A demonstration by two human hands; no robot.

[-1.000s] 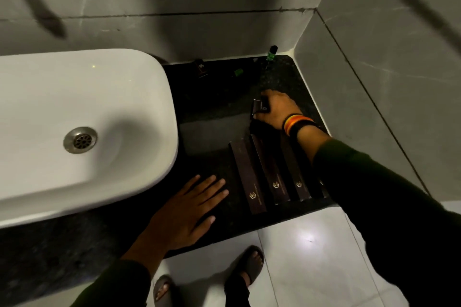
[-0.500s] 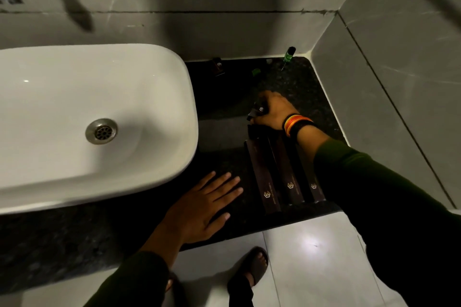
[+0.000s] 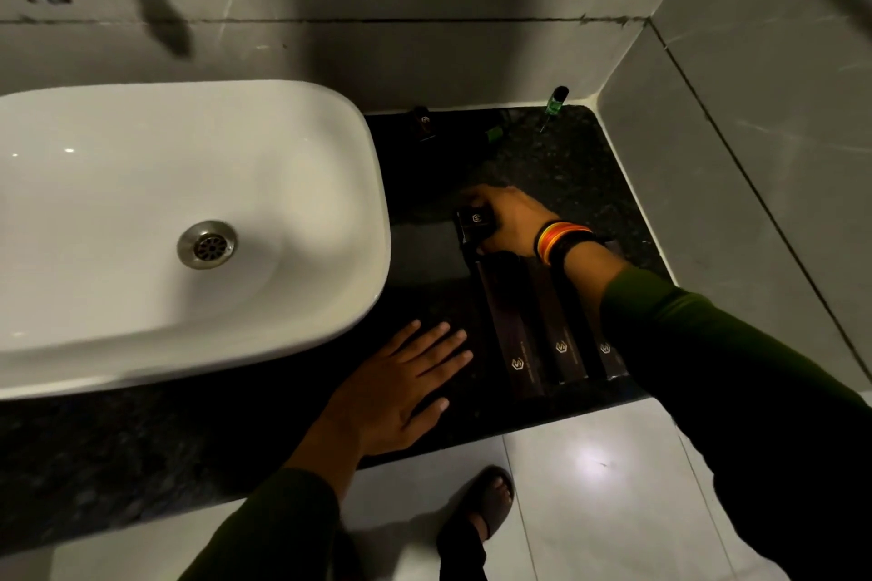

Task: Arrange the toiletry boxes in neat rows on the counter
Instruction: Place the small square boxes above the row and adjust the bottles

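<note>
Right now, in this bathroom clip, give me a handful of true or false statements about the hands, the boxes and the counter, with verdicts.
1. The right hand has its grip on a small dark square box with a light logo. True.
2. The left hand holds a long box. False: it lies flat and open on the black speckled stone counter.
3. Three long dark brown boxes with logos lie side by side near the counter's front edge. True.
4. The white oval basin sits to the right of the boxes. False: it is to their left.
5. A small green bottle with a black cap stands inside the basin. False: it stands in the counter's back corner.
</note>
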